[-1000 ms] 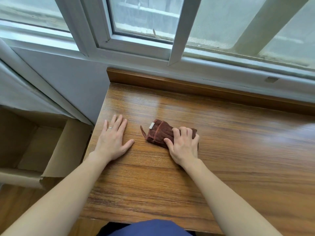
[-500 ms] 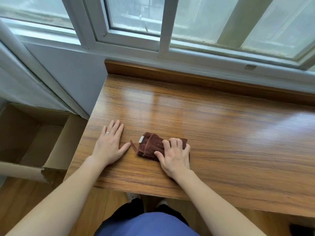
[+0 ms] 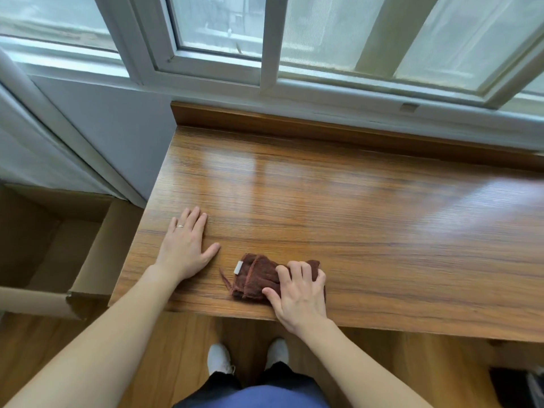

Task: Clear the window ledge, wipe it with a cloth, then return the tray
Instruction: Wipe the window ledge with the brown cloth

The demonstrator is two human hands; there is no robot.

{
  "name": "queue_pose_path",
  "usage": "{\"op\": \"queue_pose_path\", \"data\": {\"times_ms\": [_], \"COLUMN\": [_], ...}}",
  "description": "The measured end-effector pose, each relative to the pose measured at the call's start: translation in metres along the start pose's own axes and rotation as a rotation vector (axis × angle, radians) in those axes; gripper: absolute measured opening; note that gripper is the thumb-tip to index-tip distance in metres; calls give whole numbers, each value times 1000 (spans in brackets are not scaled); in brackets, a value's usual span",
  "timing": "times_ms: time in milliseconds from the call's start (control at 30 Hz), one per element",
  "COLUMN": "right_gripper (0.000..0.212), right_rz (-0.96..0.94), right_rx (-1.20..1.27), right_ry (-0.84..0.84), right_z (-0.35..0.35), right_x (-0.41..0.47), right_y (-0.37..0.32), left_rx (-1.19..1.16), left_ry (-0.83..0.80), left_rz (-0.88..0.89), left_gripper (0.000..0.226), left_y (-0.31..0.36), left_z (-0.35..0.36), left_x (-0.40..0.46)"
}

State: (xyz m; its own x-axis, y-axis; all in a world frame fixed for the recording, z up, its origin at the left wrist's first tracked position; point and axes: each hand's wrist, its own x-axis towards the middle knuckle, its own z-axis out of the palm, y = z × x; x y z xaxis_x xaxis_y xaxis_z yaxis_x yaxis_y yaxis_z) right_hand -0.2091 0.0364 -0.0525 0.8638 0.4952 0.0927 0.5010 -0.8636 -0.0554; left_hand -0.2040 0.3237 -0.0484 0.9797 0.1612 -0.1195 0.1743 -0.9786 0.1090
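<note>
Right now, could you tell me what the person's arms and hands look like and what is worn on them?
Both forearms are bare, with no sleeves, watch or gloves in view. The left hand wears a thin, pale band ring on one finger. The right hand shows no ring or other jewellery. Fingernails look short and unpainted.

One cam only, head-worn, so no 2nd view to overlap. It looks fwd and steeply down from above the near edge of the wooden ledge (image 3: 338, 207), facing the window frame (image 3: 265, 75) behind the ledge. Close range: forearms enter from the bottom corners, shoes (image 3: 219, 357) sit straight below the ledge's near edge. Wide-angle lens bends lines; cardboard box (image 3: 97, 254) left of the ledge.
</note>
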Motion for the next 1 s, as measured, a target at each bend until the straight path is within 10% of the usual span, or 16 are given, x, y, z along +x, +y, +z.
{"op": "queue_pose_path", "data": {"times_ms": [1000], "right_gripper": [50], "right_rz": [166], "right_rx": [-18], "right_ry": [-198], "right_z": [3], "right_x": [243], "right_y": [72], "left_rx": [-43], "left_ry": [52], "left_rz": [77], "left_gripper": [82], "left_y": [-32], "left_z": [1], "left_x": [55]}}
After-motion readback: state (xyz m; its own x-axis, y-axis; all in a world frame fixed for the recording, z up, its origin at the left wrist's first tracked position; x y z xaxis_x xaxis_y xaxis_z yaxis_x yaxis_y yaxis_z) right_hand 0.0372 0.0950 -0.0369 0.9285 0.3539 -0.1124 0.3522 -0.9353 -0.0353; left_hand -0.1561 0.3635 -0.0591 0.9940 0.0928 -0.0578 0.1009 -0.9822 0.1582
